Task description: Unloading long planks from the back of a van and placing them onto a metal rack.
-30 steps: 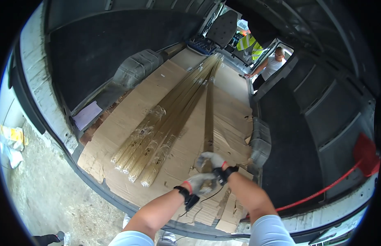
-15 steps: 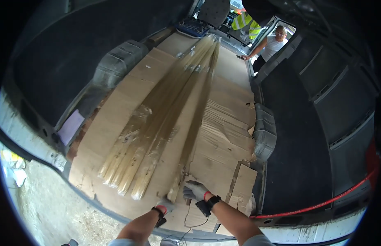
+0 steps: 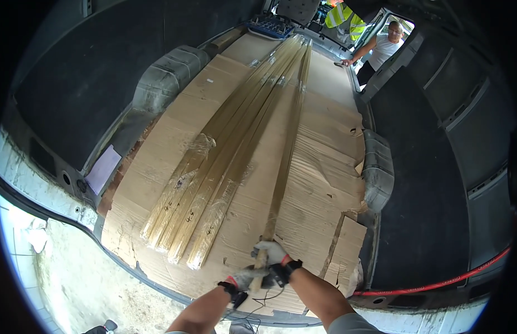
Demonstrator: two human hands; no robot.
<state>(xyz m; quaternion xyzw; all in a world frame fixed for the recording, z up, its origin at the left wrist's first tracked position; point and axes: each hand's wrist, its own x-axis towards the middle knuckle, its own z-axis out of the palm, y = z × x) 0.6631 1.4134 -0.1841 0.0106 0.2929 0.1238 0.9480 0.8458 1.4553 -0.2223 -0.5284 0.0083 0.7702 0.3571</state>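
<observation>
Long, thin tan bundles (image 3: pixel 214 183) wrapped in clear film lie side by side on the cardboard-covered van floor. A single narrow wrapped bundle (image 3: pixel 285 161) lies apart to their right, its near end raised between my hands. My right hand (image 3: pixel 274 252), in a pale grey glove, closes over this bundle a little way up from the end. Lower down, my gloved left hand (image 3: pixel 248 277) grips it close to the end, fingers partly hidden. A dark band and small black device with a cable sit at each wrist.
Cardboard sheets (image 3: pixel 319 167), creased and torn at the right, cover the floor between two wheel-arch boxes (image 3: pixel 172 78). A blue tool tray (image 3: pixel 269 26) is at the far end. A person (image 3: pixel 386 49) leans in at the side door. A red strap (image 3: pixel 436 280) crosses the near right.
My left hand has moved right and taken hold of the bundle's end. My right hand has closed on the bundle from beside it. The view has shifted slightly.
</observation>
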